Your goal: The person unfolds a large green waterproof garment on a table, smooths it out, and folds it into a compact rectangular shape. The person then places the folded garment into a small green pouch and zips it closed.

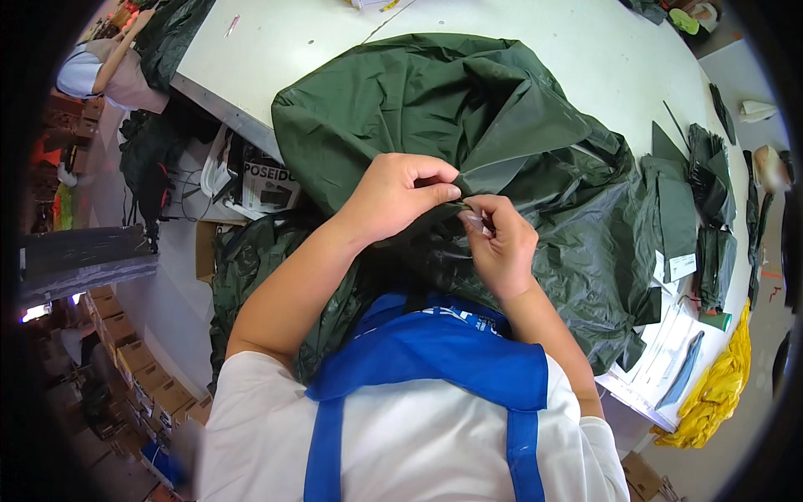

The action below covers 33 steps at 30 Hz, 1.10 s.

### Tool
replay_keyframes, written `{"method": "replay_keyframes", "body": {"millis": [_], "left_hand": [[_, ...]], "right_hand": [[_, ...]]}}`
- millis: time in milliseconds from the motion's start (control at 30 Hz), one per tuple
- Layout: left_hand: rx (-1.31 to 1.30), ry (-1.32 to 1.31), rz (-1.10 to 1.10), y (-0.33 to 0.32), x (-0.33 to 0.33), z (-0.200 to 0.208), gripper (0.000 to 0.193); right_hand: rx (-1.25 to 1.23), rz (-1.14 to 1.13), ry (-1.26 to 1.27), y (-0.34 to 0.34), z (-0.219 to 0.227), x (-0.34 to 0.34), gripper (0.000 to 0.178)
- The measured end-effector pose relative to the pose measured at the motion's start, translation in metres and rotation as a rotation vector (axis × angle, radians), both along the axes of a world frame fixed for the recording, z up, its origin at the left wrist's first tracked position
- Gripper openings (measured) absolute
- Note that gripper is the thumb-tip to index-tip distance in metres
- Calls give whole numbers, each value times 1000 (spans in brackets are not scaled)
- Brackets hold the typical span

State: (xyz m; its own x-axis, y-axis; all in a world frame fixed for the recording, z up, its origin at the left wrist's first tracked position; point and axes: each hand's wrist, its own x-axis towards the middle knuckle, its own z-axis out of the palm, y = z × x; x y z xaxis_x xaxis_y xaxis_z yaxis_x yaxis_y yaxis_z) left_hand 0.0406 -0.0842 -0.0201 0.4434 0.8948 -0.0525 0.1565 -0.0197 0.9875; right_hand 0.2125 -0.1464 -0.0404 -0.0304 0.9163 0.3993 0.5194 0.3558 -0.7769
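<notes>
In the head view, a large dark green fabric (360, 117) lies bunched over the near part of a white table (259, 50) and hangs over its edge toward the wearer's blue apron (427, 356). The left hand (389, 197) pinches an edge of it between thumb and forefinger; just beside, the right hand (506, 247) grips the same edge with fingers drawn in, a small pale piece (475, 221) showing there, too small to identify. To the right lie papers (657, 356) and a yellow cloth (723, 381).
</notes>
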Motion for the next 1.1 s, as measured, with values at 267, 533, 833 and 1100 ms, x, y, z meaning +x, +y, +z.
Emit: {"method": "replay_keyframes", "body": {"millis": [267, 533, 833, 1100], "left_hand": [[285, 69, 56, -18, 2, 1, 11], [464, 116, -88, -29, 3, -16, 12], [-108, 474, 888, 122, -144, -113, 97], [-142, 285, 384, 189, -70, -123, 102]], "right_hand": [[-213, -42, 110, -6, 5, 4, 19], [-358, -1, 10, -16, 4, 18, 19], [-721, 208, -181, -97, -64, 87, 16], [-851, 378, -250, -80, -51, 85, 15]]}}
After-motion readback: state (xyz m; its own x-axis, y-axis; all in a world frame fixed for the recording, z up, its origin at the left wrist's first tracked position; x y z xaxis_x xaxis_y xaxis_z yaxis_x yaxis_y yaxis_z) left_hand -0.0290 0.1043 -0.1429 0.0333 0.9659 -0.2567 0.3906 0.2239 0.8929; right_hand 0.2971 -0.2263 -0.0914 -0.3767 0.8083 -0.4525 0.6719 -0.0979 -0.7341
